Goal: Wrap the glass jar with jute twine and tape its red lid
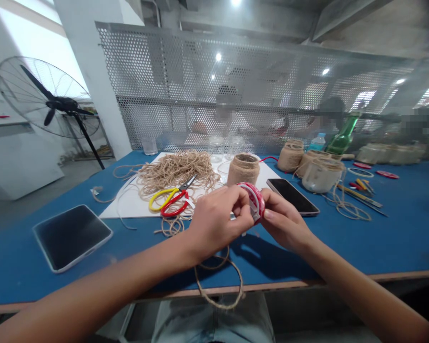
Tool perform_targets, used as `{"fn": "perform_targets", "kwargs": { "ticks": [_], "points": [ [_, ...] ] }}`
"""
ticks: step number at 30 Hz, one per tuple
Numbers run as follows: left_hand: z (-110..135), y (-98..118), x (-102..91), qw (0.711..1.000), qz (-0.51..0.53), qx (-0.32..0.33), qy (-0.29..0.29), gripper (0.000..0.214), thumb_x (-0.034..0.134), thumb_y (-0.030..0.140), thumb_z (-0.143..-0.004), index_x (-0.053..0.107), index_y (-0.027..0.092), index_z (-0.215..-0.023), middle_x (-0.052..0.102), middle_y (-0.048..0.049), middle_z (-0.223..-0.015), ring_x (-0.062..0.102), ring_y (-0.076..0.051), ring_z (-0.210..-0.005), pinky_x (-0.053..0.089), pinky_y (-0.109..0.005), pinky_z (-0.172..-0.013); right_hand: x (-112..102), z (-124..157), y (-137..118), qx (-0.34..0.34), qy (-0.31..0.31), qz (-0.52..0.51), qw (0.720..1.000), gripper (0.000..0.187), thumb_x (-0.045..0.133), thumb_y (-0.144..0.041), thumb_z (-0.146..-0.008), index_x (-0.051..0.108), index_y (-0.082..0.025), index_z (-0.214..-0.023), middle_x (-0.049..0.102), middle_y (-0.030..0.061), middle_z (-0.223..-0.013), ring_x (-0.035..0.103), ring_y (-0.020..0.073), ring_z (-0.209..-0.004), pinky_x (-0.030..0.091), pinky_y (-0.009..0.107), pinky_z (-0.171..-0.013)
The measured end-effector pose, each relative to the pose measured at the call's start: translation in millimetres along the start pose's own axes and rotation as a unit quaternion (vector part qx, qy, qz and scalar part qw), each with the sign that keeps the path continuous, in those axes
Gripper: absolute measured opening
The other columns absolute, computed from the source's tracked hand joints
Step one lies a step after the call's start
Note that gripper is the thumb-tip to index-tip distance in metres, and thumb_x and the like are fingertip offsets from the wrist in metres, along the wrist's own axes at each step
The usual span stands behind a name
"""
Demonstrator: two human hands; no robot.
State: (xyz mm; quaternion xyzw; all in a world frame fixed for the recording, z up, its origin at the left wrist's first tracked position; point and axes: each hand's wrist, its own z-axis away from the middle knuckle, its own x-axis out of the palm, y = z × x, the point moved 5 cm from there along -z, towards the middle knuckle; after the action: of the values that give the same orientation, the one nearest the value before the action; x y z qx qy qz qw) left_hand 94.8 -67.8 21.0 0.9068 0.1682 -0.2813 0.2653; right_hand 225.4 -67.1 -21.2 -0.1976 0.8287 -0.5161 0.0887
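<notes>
A red roll of tape (258, 202) with a pale inner ring is held up over the near part of the blue table. My right hand (284, 221) grips its right side between thumb and fingers. With fingers curled in a pinch, my left hand (223, 216) closes on the roll's left side; its fingertips are partly hidden. Just behind stands a jar wrapped in twine (243, 170). A loop of twine (219, 305) hangs over the table edge beneath my hands. Left of them lie scissors with one yellow and one red handle (174, 202).
A heap of twine (180, 169) covers part of a white sheet (119, 205). Phones lie at left (73, 236) and right (293, 195). More jars (321, 175), a green bottle (345, 136) and tools (361, 196) occupy the right. A perforated metal screen (186, 71) rises behind.
</notes>
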Motion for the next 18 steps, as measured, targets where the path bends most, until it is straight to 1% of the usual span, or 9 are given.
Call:
{"fn": "perform_targets", "kwargs": {
  "ticks": [2, 3, 8, 11, 18],
  "points": [
    [-0.9, -2.3, -2.2, 1.0, 0.002, -0.015, 0.006, 0.008, 0.049, 0.017, -0.074, 0.048, 0.017, -0.066, 0.053, 0.0028, -0.062, 0.046, -0.009, -0.059, 0.037, -0.022, -0.058, 0.2, -0.3, -0.6, 0.0, 0.003, -0.011, 1.0, 0.013, 0.057, -0.032, -0.08, 0.05, -0.021, -0.08, 0.045, 0.0, -0.075, 0.043, 0.0146, -0.07, 0.038, 0.028, -0.066],
    [-1.1, -2.3, -2.7, 1.0, 0.004, -0.012, 0.005, 0.008, 0.049, 0.018, -0.074, 0.048, 0.017, -0.066, 0.053, 0.0028, -0.062, 0.046, -0.009, -0.059, 0.037, -0.022, -0.058, 0.5, -0.5, -0.8, -0.001, 0.001, -0.017, 1.0, 0.013, 0.057, -0.032, -0.08, 0.05, -0.021, -0.08, 0.045, -0.0002, -0.075, 0.043, 0.0144, -0.07, 0.038, 0.027, -0.066],
    [2.3, 4.9, -0.1, 0.998, -0.009, 0.055, -0.004, 0.007, 0.048, 0.02, -0.077, 0.054, 0.017, -0.076, 0.058, 0.001, -0.068, 0.05, -0.011, -0.064, 0.039, -0.025, -0.063, 1.1, -0.5, -1.7, -0.008, -0.009, -0.029, 0.999, 0.009, 0.055, -0.028, -0.081, 0.051, -0.021, -0.081, 0.045, -0.0004, -0.075, 0.042, 0.0139, -0.072, 0.036, 0.027, -0.069],
    [4.2, 6.5, 1.7, 0.997, -0.025, 0.075, 0.001, 0.009, 0.048, 0.021, -0.078, 0.055, 0.017, -0.074, 0.058, 0.0011, -0.066, 0.05, -0.011, -0.062, 0.039, -0.025, -0.062, 0.1, -0.2, -0.5, -0.004, -0.012, -0.015, 1.0, 0.009, 0.054, -0.029, -0.082, 0.052, -0.021, -0.082, 0.046, 0.0, -0.076, 0.044, 0.0145, -0.073, 0.037, 0.028, -0.07],
    [4.2, 5.7, 4.0, 0.996, -0.04, 0.077, 0.003, 0.008, 0.048, 0.017, -0.076, 0.053, 0.017, -0.069, 0.055, 0.0021, -0.061, 0.047, -0.009, -0.058, 0.037, -0.023, -0.058, 0.3, 0.5, 1.2, -0.007, -0.02, -0.008, 1.0, 0.007, 0.054, -0.028, -0.083, 0.053, -0.021, -0.083, 0.046, -0.0002, -0.077, 0.043, 0.0138, -0.073, 0.037, 0.027, -0.07]
  ]
}}
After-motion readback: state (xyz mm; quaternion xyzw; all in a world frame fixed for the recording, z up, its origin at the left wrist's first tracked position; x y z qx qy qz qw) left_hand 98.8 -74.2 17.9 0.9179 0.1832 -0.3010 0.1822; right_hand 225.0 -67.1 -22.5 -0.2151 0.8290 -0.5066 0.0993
